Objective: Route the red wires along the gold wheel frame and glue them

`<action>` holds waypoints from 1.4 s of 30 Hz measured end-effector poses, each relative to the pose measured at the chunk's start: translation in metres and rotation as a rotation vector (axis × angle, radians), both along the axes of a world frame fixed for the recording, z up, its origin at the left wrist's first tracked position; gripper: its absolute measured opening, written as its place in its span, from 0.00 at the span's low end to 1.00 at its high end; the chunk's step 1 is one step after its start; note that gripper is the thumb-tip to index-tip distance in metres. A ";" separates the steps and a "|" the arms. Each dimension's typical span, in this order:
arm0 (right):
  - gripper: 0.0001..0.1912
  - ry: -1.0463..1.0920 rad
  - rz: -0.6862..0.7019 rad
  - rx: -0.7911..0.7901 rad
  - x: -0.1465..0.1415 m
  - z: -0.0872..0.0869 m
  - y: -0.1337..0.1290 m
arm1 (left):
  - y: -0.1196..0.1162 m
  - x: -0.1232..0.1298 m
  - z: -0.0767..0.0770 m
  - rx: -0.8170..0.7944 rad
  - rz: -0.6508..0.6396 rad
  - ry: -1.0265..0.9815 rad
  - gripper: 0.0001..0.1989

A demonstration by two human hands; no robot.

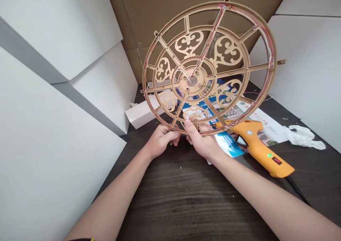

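A round gold openwork frame (245,69) with spokes, scroll ornaments and small tabs on its rim stands tilted up off the table. Red and white wires run in the channel of its outer ring and along one spoke to the hub, where loose ends stick out. My right hand (202,139) grips the lower rim, thumb on the near face and fingers behind. Just left of it, my left hand (162,141) is closed at the lower left rim, its fingertips partly hidden. An orange hot glue gun (262,152) lies right of my right hand, its switch lit.
Printed leaflets (266,123) and a long white box (141,113) lie behind the frame on the dark wooden table (176,202). Crumpled white tissue (305,136) is at the right. White panels (314,67) flank both sides, with brown cardboard (160,6) at the back.
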State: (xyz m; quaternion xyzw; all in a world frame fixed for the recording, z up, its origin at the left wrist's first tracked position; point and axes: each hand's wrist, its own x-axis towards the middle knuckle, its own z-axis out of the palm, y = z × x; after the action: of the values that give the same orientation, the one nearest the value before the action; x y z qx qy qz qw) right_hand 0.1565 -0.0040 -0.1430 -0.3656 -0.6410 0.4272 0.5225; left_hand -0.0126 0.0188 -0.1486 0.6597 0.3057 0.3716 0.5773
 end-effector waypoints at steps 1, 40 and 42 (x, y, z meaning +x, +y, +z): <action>0.32 0.002 0.009 0.007 0.000 0.000 0.000 | 0.001 0.000 0.000 -0.009 0.004 -0.011 0.15; 0.30 -0.041 -0.017 0.084 0.001 -0.004 -0.001 | 0.000 0.002 -0.003 0.012 -0.001 -0.028 0.17; 0.30 -0.046 -0.011 0.090 0.001 -0.002 -0.001 | 0.000 0.001 -0.004 0.009 -0.007 -0.033 0.17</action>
State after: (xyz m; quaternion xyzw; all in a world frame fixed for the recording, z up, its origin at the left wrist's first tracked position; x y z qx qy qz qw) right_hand 0.1576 -0.0052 -0.1452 -0.3550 -0.6692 0.3868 0.5259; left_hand -0.0114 0.0193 -0.1521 0.6571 0.2922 0.3820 0.5805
